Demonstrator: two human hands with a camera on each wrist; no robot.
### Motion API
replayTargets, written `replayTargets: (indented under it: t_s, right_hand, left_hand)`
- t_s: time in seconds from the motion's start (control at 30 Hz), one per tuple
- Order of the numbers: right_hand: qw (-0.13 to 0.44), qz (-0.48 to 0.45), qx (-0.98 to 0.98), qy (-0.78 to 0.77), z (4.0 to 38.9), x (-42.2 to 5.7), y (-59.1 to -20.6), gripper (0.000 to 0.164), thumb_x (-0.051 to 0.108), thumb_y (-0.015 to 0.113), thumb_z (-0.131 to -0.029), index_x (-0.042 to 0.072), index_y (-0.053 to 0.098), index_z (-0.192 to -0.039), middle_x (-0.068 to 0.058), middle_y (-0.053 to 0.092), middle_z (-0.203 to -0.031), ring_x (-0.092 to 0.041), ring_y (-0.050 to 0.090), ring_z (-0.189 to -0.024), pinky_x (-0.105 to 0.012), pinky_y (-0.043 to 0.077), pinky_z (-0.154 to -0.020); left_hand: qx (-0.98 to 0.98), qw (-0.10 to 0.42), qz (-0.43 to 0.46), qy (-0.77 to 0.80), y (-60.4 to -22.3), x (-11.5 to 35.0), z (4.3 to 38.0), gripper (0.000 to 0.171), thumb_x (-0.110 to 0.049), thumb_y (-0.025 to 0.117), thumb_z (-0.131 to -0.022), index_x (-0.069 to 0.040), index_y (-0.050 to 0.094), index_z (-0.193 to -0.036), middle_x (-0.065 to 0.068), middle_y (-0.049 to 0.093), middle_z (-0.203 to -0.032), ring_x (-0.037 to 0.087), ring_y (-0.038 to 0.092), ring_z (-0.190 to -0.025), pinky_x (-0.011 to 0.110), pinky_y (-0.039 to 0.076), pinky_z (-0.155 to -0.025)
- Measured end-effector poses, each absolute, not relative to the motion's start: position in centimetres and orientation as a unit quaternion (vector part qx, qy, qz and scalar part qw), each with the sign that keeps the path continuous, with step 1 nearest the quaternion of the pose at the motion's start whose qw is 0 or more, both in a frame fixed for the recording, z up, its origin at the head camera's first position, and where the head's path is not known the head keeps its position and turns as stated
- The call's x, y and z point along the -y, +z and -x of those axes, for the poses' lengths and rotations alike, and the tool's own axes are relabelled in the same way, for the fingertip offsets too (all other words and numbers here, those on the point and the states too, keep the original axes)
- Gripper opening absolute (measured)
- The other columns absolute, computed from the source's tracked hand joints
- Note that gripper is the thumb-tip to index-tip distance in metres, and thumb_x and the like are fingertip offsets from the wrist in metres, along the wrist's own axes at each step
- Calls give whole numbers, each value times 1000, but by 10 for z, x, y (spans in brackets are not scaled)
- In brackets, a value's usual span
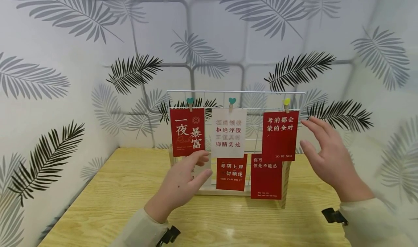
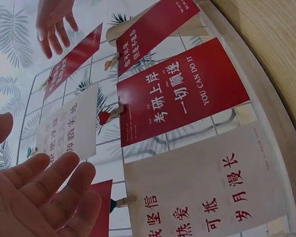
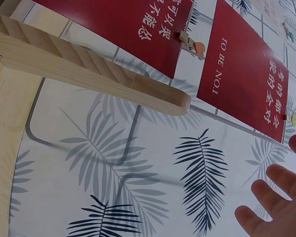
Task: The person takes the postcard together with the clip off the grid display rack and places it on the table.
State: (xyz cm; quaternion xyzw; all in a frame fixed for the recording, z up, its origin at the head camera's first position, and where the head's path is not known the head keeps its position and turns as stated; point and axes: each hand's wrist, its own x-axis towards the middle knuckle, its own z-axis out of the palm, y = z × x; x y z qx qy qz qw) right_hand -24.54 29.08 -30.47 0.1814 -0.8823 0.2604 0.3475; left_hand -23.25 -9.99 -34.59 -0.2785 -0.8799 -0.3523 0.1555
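A white wire grid rack (image 1: 254, 92) holds several cards on clips. Along its top hang a red card (image 1: 200, 116), a white card (image 1: 228, 131) and a second red card (image 1: 280, 141). The lower row has a red card (image 1: 232, 174), a larger red card (image 1: 266, 183) and a white card (image 2: 207, 182), partly hidden behind my left hand in the head view. My left hand (image 1: 183, 181), fingers relaxed and holding nothing, is in front of the rack's lower left. My right hand (image 1: 333, 160) is beside the top right card, fingers extended and grasping nothing.
Teal heart clips (image 1: 232, 101) and a yellow heart clip (image 1: 286, 102) pin the top cards. Lower clips include a red heart (image 2: 104, 117) and an orange one (image 3: 200, 48). The rack's wooden side leg (image 3: 113, 79) stands on a wood-grain table (image 1: 107, 196) against leaf-patterned wallpaper (image 1: 81, 69).
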Motion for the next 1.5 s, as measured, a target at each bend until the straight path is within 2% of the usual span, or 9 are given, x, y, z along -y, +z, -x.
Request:
replayTargets:
  t_s: [0.2,0.4,0.63,0.8,1.0,1.23,1.5]
  right_hand:
    - [353,-185,880,258,248,-287,-295,52,24,60,-100,12,49,-149,-17,37,-157,-44,30,-142,-72,25,-108]
    - [341,-186,886,255,252,-286,-287,52,26,57,-102,13,47,-151,-17,35,-158,-44,29,-143,-71,23,-109]
    - [339,-189,889,244,256,-285,-280,52,28,55,-103,13,46,-152,-18,35,-158,-45,29,-143,-71,22,-110]
    - [329,-186,894,242,260,-283,-272,53,30,53,-104,14,44,-153,-17,32,-159,-45,26,-145,-73,22,-108]
    - [317,-182,901,233,263,-282,-261,53,32,52,-104,16,43,-154,-17,30,-161,-46,24,-145,-76,21,-106]
    - [299,-174,911,222,267,-283,-256,57,35,50,-105,18,38,-157,-18,26,-163,-46,21,-147,-76,20,-106]
    - [272,-170,921,222,274,-279,-245,57,37,44,-107,18,33,-159,-22,20,-164,-51,16,-147,-78,15,-107]
  left_hand:
    - [879,157,281,-351,-341,92,234,49,-38,61,-101,-17,52,-145,-3,65,-130,14,60,-116,46,51,-91]
    - [883,124,273,-362,-336,81,237,52,-44,59,-101,-23,49,-148,-4,64,-133,13,58,-117,45,49,-93]
    - [883,95,279,-366,-333,66,241,54,-47,57,-101,-24,47,-149,-6,62,-132,15,60,-114,43,51,-92]
    - [879,92,279,-377,-333,56,244,52,-44,59,-101,-24,48,-148,-6,63,-131,17,61,-111,42,51,-90]
    - [871,85,291,-388,-333,46,247,50,-41,60,-101,-23,49,-147,-5,64,-129,11,60,-109,38,51,-92]
    - [868,77,296,-392,-336,31,251,50,-39,61,-101,-22,50,-146,-10,64,-127,7,61,-109,33,52,-92]
    - [850,44,293,-435,-333,15,256,51,-39,63,-100,-27,47,-148,-8,62,-130,4,60,-107,31,52,-91]
